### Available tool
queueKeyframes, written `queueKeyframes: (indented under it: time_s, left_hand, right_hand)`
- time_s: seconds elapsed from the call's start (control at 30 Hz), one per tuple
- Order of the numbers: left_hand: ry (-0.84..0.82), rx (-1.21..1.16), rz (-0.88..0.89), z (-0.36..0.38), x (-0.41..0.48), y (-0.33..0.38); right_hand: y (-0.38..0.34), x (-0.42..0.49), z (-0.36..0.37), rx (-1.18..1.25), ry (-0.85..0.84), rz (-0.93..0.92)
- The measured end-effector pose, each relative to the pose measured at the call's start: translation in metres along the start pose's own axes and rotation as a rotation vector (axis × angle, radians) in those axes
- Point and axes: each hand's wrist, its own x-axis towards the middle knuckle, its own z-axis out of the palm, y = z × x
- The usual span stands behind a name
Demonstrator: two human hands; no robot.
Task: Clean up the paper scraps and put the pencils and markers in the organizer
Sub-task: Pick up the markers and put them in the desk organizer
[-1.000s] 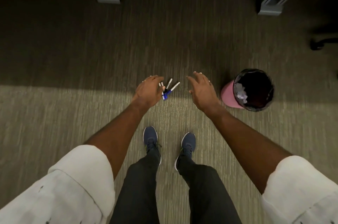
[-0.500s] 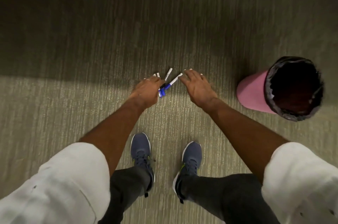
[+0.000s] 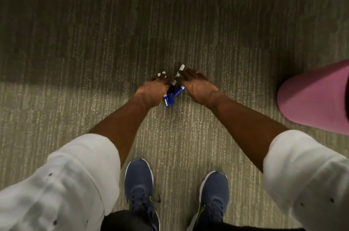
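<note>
Left hand (image 3: 153,91): curled round markers (image 3: 170,99), blue caps sticking out below.
Right hand (image 3: 197,87): fingers straight, tips touching white marker (image 3: 178,73).
Markers: between hands, low over carpet (image 3: 94,51).
Bin (image 3: 317,98): pink, far right.

Ribbed olive carpet (image 3: 75,61) bears a pink bin (image 3: 311,98), two navy shoes (image 3: 139,179) and a blue-capped marker (image 3: 178,91).

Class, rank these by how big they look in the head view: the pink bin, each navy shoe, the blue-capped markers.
1. Pink round waste bin, largest, though cropped.
2. Left navy lace-up shoe and right navy lace-up shoe: alike, unranked.
3. Bunch of blue-capped white markers, smallest.
</note>
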Motion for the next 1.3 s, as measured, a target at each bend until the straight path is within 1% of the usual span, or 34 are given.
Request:
queueKeyframes:
  time_s: [0.1,0.2,0.3,0.4,0.5,0.6,0.73,0.8,0.87,0.93,1.0,1.07,1.1,1.2,1.23,1.3]
  left_hand:
    - [0.047,0.018,0.086,0.013,0.014,-0.007]
    - [0.027,0.033,0.136,0.020,0.020,-0.014]
    - [0.083,0.115,0.183,0.027,0.016,-0.017]
    - [0.130,0.140,0.222,0.033,0.011,-0.021]
    - [0.105,0.096,0.207,0.037,0.010,-0.027]
    - [0.052,0.007,0.190,0.040,0.010,-0.031]
    - [0.022,-0.038,0.156,0.042,0.011,-0.033]
    - [-0.013,-0.067,0.122,0.040,0.013,-0.032]
    - [-0.045,-0.105,0.087,0.036,0.018,-0.031]
    - [-0.075,-0.147,0.054,0.031,0.021,-0.030]
    - [-0.090,-0.183,0.002,0.029,0.021,-0.029]
    - [-0.071,-0.293,-0.065,0.031,0.018,-0.029]
    - [-0.053,-0.371,-0.116,0.033,0.014,-0.028]
    - [0.050,-0.655,-0.260,0.032,-0.004,-0.020]
    - [0.094,-0.768,-0.291,0.028,-0.010,-0.016]
    - [0.163,-0.987,-0.331,0.013,-0.027,-0.004]
  right_hand:
    - [0.006,0.018,0.019,0.023,-0.022,-0.072]
    - [0.011,0.026,0.033,-0.078,-0.034,-0.129]
    - [0.013,0.022,0.042,-0.159,0.019,-0.128]
    - [0.015,0.021,0.047,-0.179,0.035,-0.125]
    - [0.027,0.022,0.045,-0.232,0.051,-0.167]
    - [0.044,0.023,0.040,-0.248,0.083,-0.272]
    - [0.063,0.019,0.036,-0.349,-0.055,-0.332]
    - [0.061,0.009,0.041,-0.389,-0.047,-0.372]
    - [0.055,-0.002,0.050,-0.376,0.001,-0.392]
    - [0.045,-0.013,0.055,-0.346,0.030,-0.342]
    - [0.035,-0.019,0.060,-0.307,0.008,-0.219]
    - [0.025,-0.023,0.061,-0.231,-0.038,-0.090]
    - [0.020,-0.024,0.061,-0.138,-0.039,-0.032]
    - [0.000,-0.029,0.043,0.347,0.005,0.244]
    - [-0.008,-0.028,0.033,0.471,0.015,0.327]
    - [-0.025,-0.029,0.009,0.610,0.036,0.416]
